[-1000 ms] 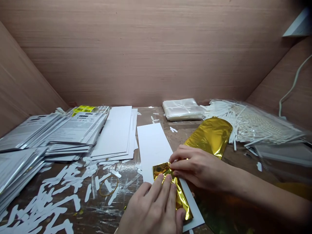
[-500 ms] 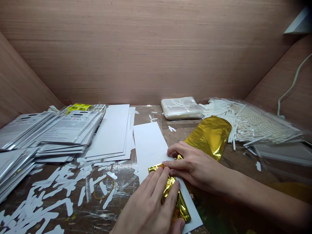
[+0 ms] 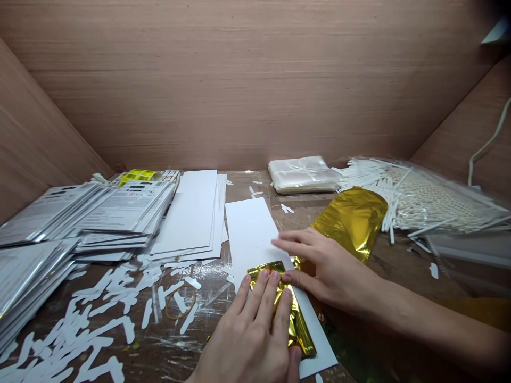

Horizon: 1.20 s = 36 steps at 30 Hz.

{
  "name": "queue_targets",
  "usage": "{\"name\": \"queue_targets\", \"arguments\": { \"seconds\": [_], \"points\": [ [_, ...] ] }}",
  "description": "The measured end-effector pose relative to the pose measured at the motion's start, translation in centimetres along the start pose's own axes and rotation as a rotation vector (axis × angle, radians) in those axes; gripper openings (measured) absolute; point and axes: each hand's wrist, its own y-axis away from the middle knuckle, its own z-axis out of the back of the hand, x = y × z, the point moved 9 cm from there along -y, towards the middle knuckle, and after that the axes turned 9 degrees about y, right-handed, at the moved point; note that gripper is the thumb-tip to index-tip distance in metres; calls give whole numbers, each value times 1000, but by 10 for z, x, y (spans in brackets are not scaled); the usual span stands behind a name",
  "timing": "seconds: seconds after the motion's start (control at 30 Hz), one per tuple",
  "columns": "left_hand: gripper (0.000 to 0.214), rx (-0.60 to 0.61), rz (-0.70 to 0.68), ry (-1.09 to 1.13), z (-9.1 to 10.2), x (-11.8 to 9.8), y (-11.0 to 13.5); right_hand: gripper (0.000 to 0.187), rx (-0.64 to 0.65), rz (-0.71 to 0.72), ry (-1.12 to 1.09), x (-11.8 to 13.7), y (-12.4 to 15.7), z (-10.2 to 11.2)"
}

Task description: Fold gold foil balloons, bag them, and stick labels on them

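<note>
A folded piece of shiny gold foil [image 3: 300, 330] lies on a white card [image 3: 253, 229] in front of me. My left hand [image 3: 255, 324] rests flat over the foil with its fingers stretched out, covering much of it. At the foil's upper right edge, the thumb of my right hand [image 3: 319, 260] touches or nearly touches it, and the other fingers are extended above the card. Behind my right hand, a larger gold foil balloon-like sheet [image 3: 351, 218] spreads on the table, partly hidden by that hand.
Stacked printed packs [image 3: 120, 210] stand at the left beside white cards [image 3: 189, 213]. White strips [image 3: 99, 314] and a rubber band [image 3: 170, 308] lie scattered near them. Tied clear bags [image 3: 303, 174] sit at the back; white sticks [image 3: 431, 197] are heaped at the right.
My right fingers have lifted off the foil and straightened over the card. The foil under my left hand now looks flatter and wider at its top. The view has shifted slightly.
</note>
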Motion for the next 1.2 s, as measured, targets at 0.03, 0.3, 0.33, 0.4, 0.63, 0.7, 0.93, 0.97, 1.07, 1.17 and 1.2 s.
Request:
{"name": "queue_targets", "arguments": {
  "seconds": [0.03, 0.3, 0.33, 0.4, 0.63, 0.7, 0.93, 0.97, 1.07, 1.17, 1.2],
  "points": [
    [59, 0, -3, -4, 0, -1, -1, 56, -17, -59, -54, -3, 0, 2],
    [61, 43, 3, 24, -6, -5, -4, 71, 126, -509, -855, -22, 6, -11],
    [61, 55, 8, 35, -7, -5, -5, 71, 107, -569, -924, -25, 6, -11],
    [60, 74, 17, 55, -7, -5, -5, 67, 56, -640, -1031, -30, 4, -9],
    [60, 71, 67, 132, -1, -4, -5, 15, 126, -312, -512, -31, -34, -3],
    [61, 71, 75, 147, 0, -4, -5, 13, 105, -243, -272, -32, -42, 1],
    [60, 39, 116, 190, -1, -4, -3, 6, 101, -156, -144, -28, -44, 2],
    [59, 27, 127, 194, -1, -3, -2, 6, 92, -146, -136, -26, -43, 3],
    [60, 7, 139, 192, 0, -2, 0, 10, 38, -127, -84, -26, -39, 6],
    [62, -24, 142, 191, 5, -2, 2, 19, 22, -51, 5, -24, -34, 7],
    [63, -41, 149, 195, 7, -1, 2, 19, 36, 0, 27, -21, -33, 6]
  ]
}}
